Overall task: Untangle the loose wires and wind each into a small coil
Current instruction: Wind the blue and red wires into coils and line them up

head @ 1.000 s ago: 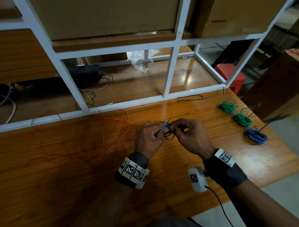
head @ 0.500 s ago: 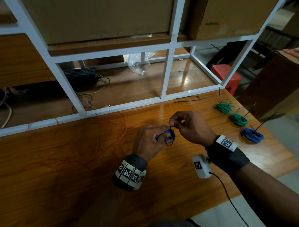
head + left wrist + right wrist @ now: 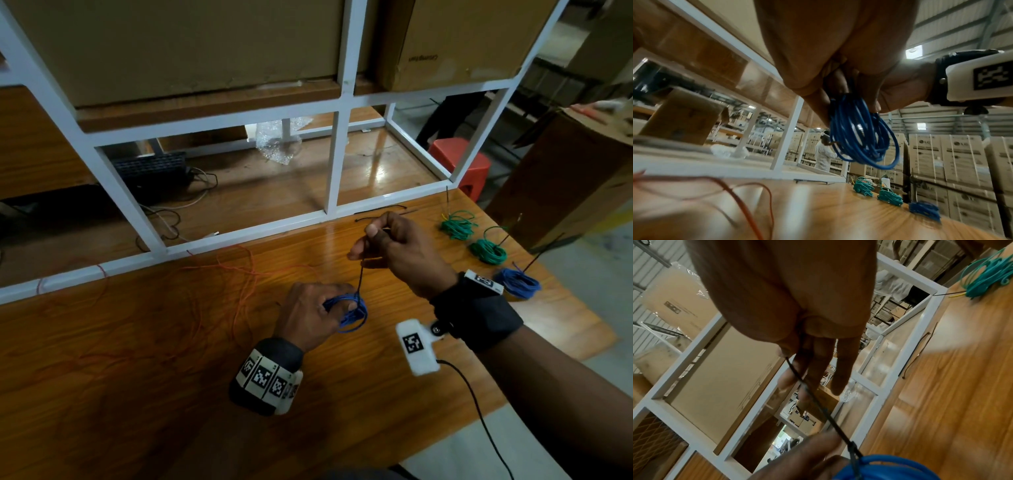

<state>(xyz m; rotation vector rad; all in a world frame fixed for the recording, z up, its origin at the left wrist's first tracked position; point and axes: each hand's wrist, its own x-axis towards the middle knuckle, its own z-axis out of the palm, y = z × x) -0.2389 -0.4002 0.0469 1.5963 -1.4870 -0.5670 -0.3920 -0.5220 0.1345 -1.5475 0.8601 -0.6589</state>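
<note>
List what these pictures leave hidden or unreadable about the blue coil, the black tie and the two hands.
- Left hand: how its fingers grip the blue coil; the head view shows knuckles, the left wrist view only the palm.
- Black tie: whether it is locked around the coil; cut off by the right wrist frame's edge, too thin in the head view.
- Right hand: its pinch point, hidden behind fingers.

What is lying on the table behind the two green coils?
Behind the green coils the table ends at a white frame; a red stool stands beyond. Thin dark ties stick up from them; whatever lies under the coils is covered.
</note>
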